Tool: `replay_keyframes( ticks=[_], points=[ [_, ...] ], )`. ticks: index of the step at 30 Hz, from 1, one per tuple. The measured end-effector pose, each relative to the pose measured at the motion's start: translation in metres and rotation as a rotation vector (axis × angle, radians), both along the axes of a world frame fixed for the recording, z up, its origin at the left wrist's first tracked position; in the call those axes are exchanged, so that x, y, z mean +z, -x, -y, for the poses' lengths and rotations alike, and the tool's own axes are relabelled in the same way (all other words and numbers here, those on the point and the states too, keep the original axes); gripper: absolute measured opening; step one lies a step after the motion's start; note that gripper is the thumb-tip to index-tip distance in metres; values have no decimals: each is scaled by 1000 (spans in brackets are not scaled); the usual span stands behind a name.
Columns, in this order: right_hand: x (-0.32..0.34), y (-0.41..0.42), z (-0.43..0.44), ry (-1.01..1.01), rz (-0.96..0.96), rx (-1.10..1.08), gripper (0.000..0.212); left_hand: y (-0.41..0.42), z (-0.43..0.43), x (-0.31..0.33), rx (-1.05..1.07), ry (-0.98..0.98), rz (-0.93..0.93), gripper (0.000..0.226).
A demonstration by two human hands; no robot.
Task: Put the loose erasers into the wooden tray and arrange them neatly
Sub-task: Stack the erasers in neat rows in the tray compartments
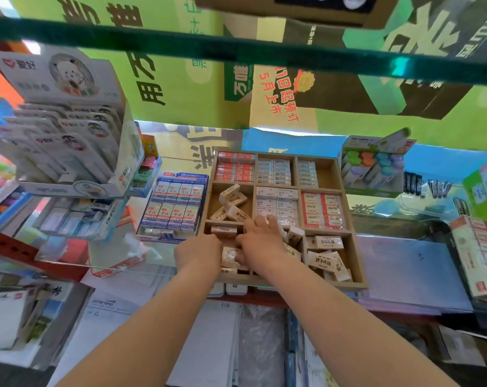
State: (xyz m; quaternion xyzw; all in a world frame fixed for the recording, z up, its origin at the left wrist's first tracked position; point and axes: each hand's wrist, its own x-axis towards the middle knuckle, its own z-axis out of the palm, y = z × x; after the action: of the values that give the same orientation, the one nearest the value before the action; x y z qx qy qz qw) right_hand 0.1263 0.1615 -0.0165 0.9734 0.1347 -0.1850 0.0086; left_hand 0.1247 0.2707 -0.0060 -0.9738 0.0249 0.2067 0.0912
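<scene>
A wooden tray [345, 219] with nine compartments sits on a glass shelf. Its far and right compartments hold neat rows of wrapped erasers [273, 170]. Cream-wrapped erasers [231, 202] lie jumbled in the middle-left compartment, and more [327, 258] are loose in the near-right one. My left hand [197, 254] rests in the near-left compartment, fingers curled down beside a cream eraser [223, 231]. My right hand [260, 244] is in the near-middle compartment, fingers pressed onto a small stack of cream erasers [231, 256]. Whether either hand grips an eraser is hidden.
A blue box of 2B erasers [175, 205] stands just left of the tray. A white card display [66, 121] rises at the far left. A green box of coloured erasers [373, 166] is at the right, red-and-white boxes [479, 252] at the far right. Papers lie below the shelf.
</scene>
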Motion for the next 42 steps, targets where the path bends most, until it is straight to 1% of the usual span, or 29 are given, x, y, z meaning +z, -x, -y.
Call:
replay_keyframes(
  ticks=[4,7,11,13,17,20,23,26,28,30,31,34,37,40,42],
  points=[
    [0,-5,-4,52,-19,3,32,-4,-3,2,-47,-18,11,20],
    [-1,-5,-5,27,-3,-14,29,-8,-3,5,-23,-17,-6,18],
    [-2,0,1,-88,45,-54,25,-8,-9,3,99,95,-20,20],
    [-4,4,1,-154,70,-78,19,-8,-11,1,123,130,-13,22],
    [-3,9,3,-310,94,-169,10,-8,-11,0,114,130,0,18],
    [-2,10,8,-414,96,-230,10,-8,-12,-2,78,129,12,19],
    [-1,10,14,-541,113,-330,12,-10,-12,-2,10,80,19,21],
    [-1,10,16,-601,143,-401,14,-12,-9,1,-9,58,13,21],
    [-1,10,15,-634,151,-435,14,-10,-10,2,12,86,10,23],
    [0,10,16,-668,177,-466,13,-7,-15,1,48,177,2,25],
    [0,10,17,-684,192,-480,12,-5,-20,0,76,256,-4,27],
    [1,11,18,-721,215,-526,8,-1,-34,-4,165,561,5,33],
    [3,11,18,-730,230,-550,7,0,-45,-5,202,859,45,26],
    [4,11,11,-606,324,-489,10,-3,-56,-1,287,1118,35,10],
    [2,12,2,-543,388,-434,12,-5,-62,2,342,1240,2,7]
  ],
)
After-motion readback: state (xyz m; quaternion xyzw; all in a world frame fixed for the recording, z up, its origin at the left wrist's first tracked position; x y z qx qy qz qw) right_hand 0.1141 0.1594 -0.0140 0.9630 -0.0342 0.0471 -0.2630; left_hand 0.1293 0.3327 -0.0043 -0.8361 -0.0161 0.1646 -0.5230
